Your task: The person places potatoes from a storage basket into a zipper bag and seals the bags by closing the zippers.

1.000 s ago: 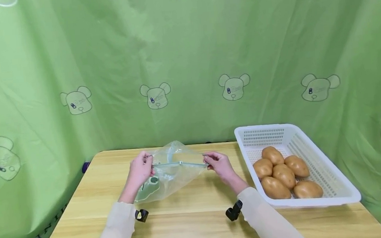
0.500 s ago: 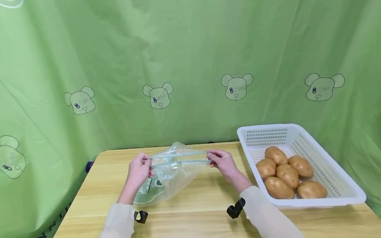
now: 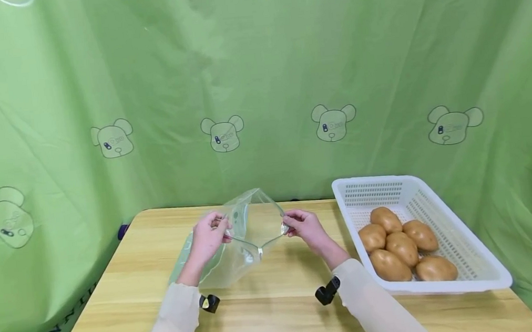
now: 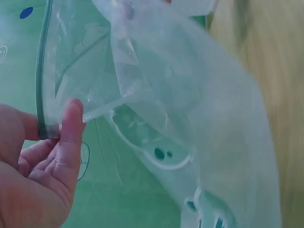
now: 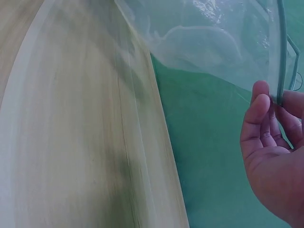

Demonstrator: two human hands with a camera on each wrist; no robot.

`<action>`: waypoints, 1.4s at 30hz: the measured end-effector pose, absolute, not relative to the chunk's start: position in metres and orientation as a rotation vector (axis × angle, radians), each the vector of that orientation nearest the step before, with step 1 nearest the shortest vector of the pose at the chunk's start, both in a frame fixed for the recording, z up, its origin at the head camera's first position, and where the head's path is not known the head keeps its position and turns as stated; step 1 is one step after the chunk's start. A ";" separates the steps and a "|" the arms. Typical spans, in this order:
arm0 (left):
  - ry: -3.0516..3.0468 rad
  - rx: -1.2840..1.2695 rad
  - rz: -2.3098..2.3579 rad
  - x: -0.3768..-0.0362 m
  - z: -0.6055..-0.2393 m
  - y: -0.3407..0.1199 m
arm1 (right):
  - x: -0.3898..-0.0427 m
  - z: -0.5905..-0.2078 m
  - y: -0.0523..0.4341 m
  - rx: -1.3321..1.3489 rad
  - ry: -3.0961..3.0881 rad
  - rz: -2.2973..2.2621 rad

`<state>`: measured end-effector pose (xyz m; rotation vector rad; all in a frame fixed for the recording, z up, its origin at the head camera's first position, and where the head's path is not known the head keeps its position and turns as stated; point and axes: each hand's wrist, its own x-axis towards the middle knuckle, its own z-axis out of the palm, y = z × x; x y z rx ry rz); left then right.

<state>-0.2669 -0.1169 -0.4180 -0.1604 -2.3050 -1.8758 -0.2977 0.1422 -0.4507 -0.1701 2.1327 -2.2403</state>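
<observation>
Both hands raised over table (image 3: 279, 312): left hand (image 3: 208, 238) and right hand (image 3: 306, 229) pinching bag (image 3: 248, 231) rim, mouth spread. Only head view showing basket (image 3: 468, 254) of potatoes (image 3: 398, 244).

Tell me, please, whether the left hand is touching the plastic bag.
Touching. The left wrist view shows the left hand pinching the green zip edge of the plastic bag between thumb and fingers.

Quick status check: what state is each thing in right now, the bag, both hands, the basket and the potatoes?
Bag: mouth pulled open, held above the table, nothing visible inside.
Left hand: pinches the bag's left rim.
Right hand: pinches the bag's right rim.
Basket: upright on the table, holding potatoes.
Potatoes: six, whole, lying in the basket.
</observation>
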 end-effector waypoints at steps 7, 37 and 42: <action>-2.304 -0.211 -1.937 -0.270 -0.417 -0.107 | -0.296 -0.449 0.143 -0.172 2.146 -2.220; -2.415 -0.260 -1.758 -0.273 -0.413 -0.090 | -0.301 -0.355 0.268 -0.500 2.645 -1.365; -2.442 -0.246 -1.722 -0.270 -0.414 -0.090 | -0.305 -0.362 0.306 -0.518 2.721 -1.219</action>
